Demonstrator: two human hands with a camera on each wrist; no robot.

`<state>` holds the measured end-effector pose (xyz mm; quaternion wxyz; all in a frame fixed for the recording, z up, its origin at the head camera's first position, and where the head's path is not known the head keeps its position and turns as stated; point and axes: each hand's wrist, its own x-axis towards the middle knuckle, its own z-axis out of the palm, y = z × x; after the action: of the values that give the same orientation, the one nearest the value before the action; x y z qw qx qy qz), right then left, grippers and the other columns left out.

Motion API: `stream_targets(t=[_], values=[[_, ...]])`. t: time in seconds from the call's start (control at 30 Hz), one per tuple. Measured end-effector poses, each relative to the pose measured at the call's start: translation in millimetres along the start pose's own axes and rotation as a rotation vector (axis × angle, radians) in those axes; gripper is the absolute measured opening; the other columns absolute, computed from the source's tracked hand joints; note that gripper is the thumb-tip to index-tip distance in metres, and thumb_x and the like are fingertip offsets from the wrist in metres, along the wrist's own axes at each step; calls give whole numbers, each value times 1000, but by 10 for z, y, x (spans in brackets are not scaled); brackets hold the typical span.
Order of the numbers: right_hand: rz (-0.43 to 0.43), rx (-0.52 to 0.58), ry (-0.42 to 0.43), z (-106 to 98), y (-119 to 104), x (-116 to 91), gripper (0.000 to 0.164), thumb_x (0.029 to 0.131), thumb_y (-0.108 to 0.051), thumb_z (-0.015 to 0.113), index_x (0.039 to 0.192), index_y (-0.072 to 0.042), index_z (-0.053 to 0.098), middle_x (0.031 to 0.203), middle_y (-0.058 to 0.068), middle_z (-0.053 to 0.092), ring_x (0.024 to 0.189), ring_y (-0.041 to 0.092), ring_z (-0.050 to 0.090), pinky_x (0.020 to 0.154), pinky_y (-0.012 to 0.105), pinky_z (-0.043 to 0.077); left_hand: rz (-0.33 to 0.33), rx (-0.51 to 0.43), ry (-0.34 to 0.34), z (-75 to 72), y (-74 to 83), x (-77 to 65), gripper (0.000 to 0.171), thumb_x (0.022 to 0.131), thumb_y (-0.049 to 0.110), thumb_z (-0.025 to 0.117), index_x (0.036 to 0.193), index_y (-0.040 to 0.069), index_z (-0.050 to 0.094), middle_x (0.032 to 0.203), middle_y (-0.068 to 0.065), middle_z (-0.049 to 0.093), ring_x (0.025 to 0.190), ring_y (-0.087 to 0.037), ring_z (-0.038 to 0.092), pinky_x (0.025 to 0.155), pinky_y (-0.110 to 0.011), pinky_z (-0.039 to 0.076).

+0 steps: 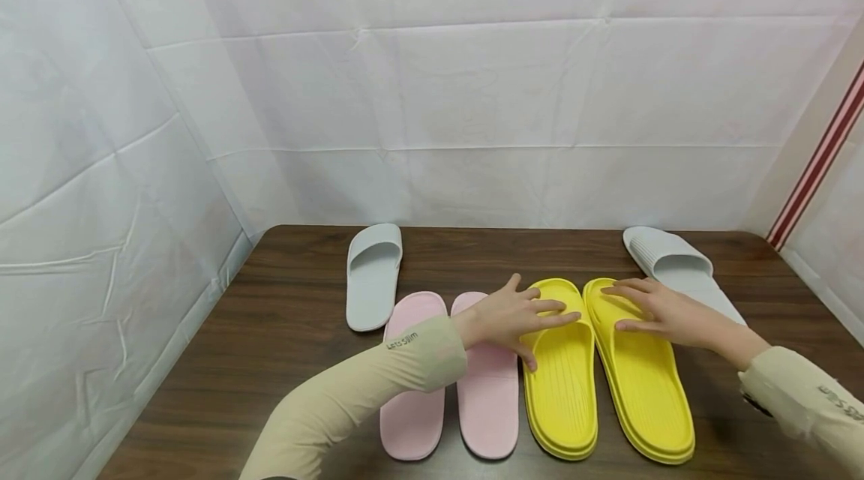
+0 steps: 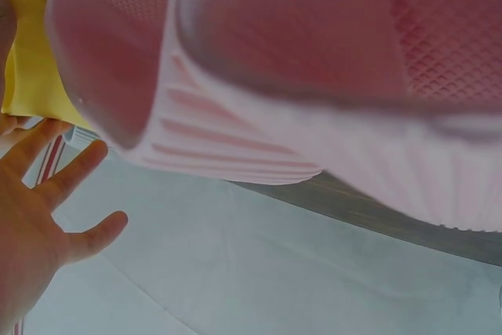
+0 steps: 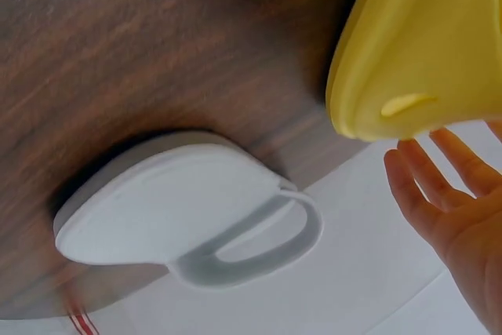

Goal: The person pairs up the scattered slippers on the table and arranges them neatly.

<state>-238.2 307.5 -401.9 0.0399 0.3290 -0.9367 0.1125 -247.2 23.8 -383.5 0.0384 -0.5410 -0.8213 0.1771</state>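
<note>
Two yellow slippers, a left one (image 1: 563,405) and a right one (image 1: 651,405), lie side by side, toes away from me. Over the strap of the left one my left hand (image 1: 516,315) is spread, fingers extended and thumb near the inner sole. My right hand (image 1: 664,311) is over the toe and strap of the right one, its fingers fairly straight at the strap. In the right wrist view, the fingertips (image 3: 408,151) show right at the edge of the yellow strap (image 3: 439,52). Two pink slippers (image 1: 489,409) lie just left, one partly hidden by my left forearm.
A pale grey slipper (image 1: 373,289) lies at the back left of the dark wooden table (image 1: 270,360). Another grey slipper (image 1: 664,251) lies angled at the back right, partly behind my right hand. White sheeting (image 1: 472,90) hangs behind the table and along its sides.
</note>
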Motion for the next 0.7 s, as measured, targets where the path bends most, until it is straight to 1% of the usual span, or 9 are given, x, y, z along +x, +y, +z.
stream_targets(t=[0.17, 0.23, 0.4, 0.7], values=[[14, 6, 0, -30, 51, -41, 55, 83, -39, 58, 126, -6, 49, 122, 18, 53, 109, 36, 52, 85, 49, 43, -3, -2, -1, 9, 0, -4, 98, 64, 72, 48, 144, 32, 6, 144, 9, 31, 125, -22, 40, 101, -54, 28], [21, 5, -6, -17, 79, -56, 54, 84, -39, 57, 127, -8, 48, 121, 16, 54, 108, 33, 53, 85, 48, 44, -3, -10, -5, 10, 0, -6, 98, 65, 72, 48, 144, 32, 6, 144, 9, 31, 126, -22, 40, 101, -54, 28], [44, 24, -21, 10, 101, -74, 51, 86, -39, 55, 128, -12, 48, 117, 13, 57, 106, 31, 55, 85, 48, 44, -4, -31, -10, 12, 2, -5, 97, 65, 71, 49, 144, 33, 5, 145, 9, 30, 127, -23, 39, 102, -54, 27], [39, 14, -23, 1, 89, -62, 48, 86, -39, 56, 125, -12, 51, 115, 12, 58, 104, 30, 55, 84, 48, 44, -4, -61, -11, 33, -12, -2, 97, 66, 70, 49, 143, 33, 5, 145, 10, 29, 127, -22, 38, 102, -55, 26]])
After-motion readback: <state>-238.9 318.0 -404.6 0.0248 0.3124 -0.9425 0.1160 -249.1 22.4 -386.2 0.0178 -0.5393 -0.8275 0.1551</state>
